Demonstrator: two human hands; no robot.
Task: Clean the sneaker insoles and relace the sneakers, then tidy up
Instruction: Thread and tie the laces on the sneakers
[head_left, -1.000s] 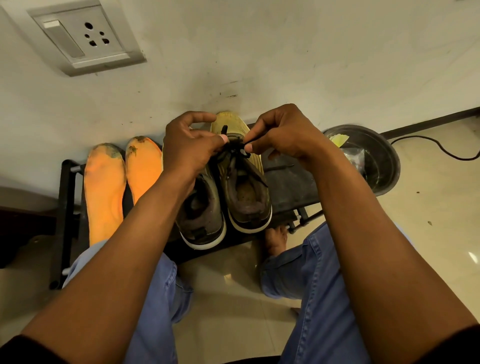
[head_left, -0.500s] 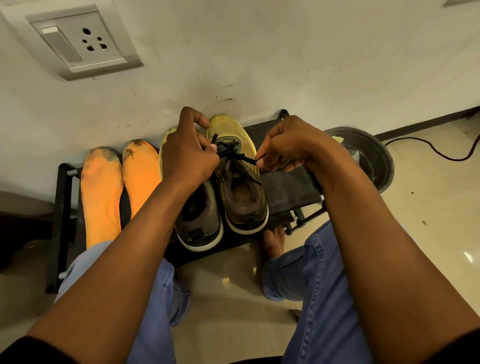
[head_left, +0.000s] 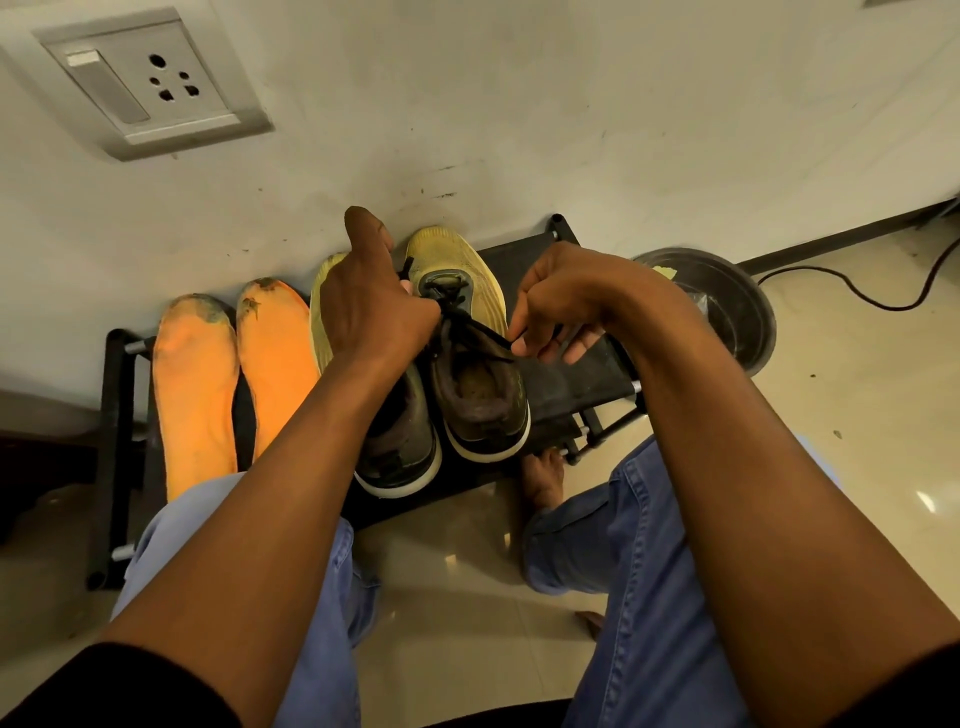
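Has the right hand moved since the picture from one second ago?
Yes. The right hand, pinching the black lace, has moved rightward and nearer, off the right sneaker's toe and toward the dark basin.

Left hand (head_left: 371, 306) curled, right hand (head_left: 563, 301) pinching (both forearms extended).

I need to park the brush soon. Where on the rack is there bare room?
Bare black fabric of the rack lies right of the laced yellow sneaker, under the right hand. The left side is crowded: two orange insoles sit beside the second sneaker, with only a narrow dark gap between the insoles.
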